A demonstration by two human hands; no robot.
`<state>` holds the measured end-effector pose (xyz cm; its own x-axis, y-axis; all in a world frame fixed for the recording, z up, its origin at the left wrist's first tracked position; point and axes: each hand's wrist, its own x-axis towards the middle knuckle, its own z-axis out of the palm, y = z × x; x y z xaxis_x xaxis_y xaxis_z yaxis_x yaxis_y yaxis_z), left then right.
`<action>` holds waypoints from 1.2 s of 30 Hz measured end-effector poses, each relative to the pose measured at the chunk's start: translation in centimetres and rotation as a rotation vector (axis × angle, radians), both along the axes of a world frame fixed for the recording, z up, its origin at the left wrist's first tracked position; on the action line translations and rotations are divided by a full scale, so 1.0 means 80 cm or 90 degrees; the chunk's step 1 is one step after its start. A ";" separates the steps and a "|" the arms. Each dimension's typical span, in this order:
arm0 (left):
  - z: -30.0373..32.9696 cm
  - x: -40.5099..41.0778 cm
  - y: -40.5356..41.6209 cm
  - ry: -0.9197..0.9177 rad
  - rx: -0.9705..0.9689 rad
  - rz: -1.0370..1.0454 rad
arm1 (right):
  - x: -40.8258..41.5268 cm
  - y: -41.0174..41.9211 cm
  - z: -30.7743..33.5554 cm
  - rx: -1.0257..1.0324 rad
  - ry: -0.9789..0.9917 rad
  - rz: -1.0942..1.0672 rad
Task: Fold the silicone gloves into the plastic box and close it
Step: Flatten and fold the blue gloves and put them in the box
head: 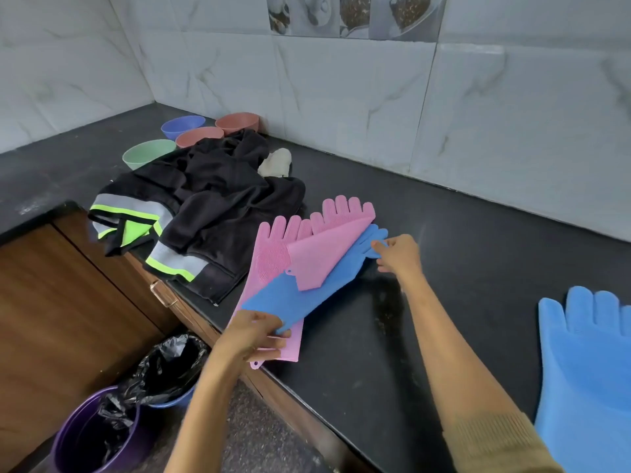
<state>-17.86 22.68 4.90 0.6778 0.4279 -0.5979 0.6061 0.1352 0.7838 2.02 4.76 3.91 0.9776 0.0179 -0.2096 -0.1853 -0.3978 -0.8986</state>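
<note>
No readable text, labels, brands, numbers or signs anywhere in view. Picture tiles [355, 15] on the wall carry food images only, no lettering. Black garment [211, 199] has grey and neon-yellow bands, no print legible. Gloves, bowls and bins bear no markings that can be made out.

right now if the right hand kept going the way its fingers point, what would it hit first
The right hand points left and away, pinching the finger end of the blue glove. Going straight on, it would probably meet the folded pink glove lying over the blue one, then the black jacket. Depth is hard to judge.
</note>
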 end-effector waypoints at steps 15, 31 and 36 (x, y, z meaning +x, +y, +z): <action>-0.024 -0.004 -0.222 -0.058 0.109 -0.400 | -0.007 -0.172 -0.035 -0.015 -0.014 -0.190; -0.015 0.001 -0.307 -0.058 0.535 -0.798 | -0.027 -0.268 -0.029 -0.226 -0.065 -0.236; -0.014 0.005 -0.316 -0.006 0.647 -0.888 | -0.021 -0.266 -0.024 -0.333 -0.077 -0.219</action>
